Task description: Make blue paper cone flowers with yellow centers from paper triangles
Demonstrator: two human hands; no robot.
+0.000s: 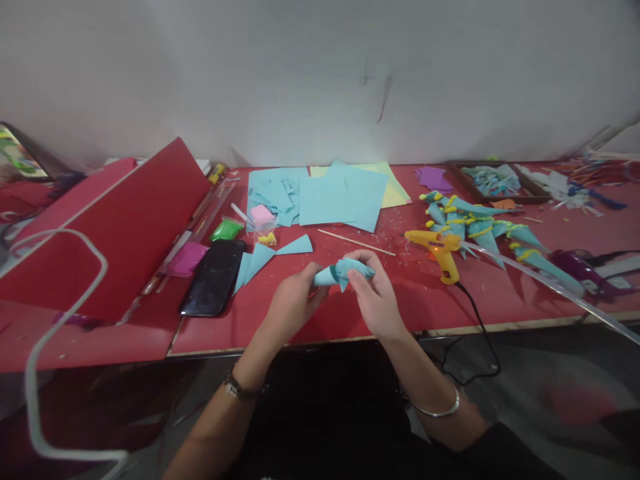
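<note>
Head view, angled down, facing wall (280,80)

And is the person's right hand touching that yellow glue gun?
Apart. The head view plainly shows a stretch of red tabletop between the right hand and the yellow glue gun.

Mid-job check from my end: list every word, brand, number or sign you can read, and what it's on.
No text can be read for certain.
Purple tool, right: pale markings, too blurred to read.
Lit screen, far left: coloured picture, no legible words.
Yellow glue gun: no legible lettering.
Black phone: dark screen, no legible text.
Held blue paper: no visible text.
</note>
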